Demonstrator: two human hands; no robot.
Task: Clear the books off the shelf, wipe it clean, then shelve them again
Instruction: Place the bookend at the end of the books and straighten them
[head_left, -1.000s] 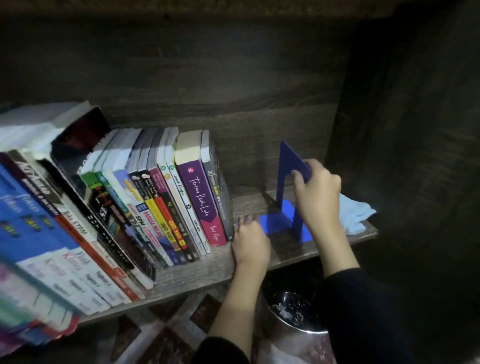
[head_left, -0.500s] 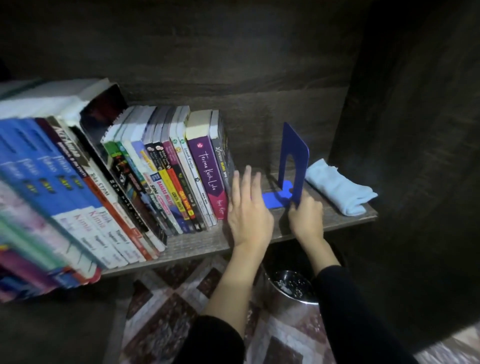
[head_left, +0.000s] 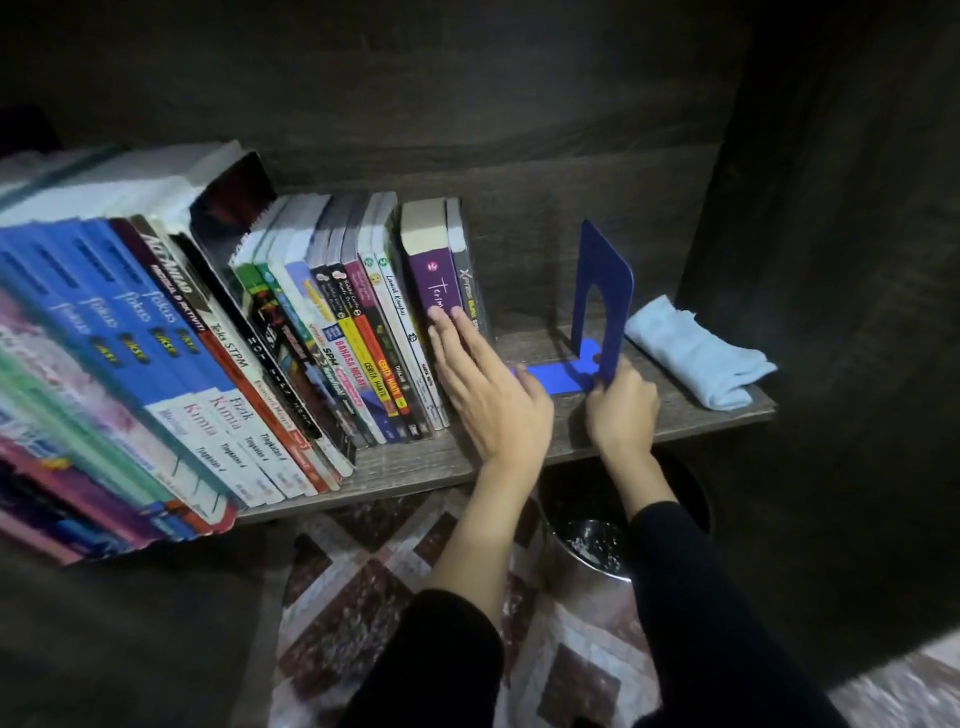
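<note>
Below the shelf, a shiny metal bin with pale scraps inside, standing on patterned floor tiles. On the shelf, books in a row, upright at the right end and leaning leftward toward the left, spines facing out, long axes roughly vertical; covers blue, purple, red, yellow, white. Left hand open, fingers spread flat against the purple spine at the row's right end. Right hand pinched on the lower front edge of a blue bookend, standing upright, apart from the books. Folded pale blue cloth at the shelf's right end
</note>
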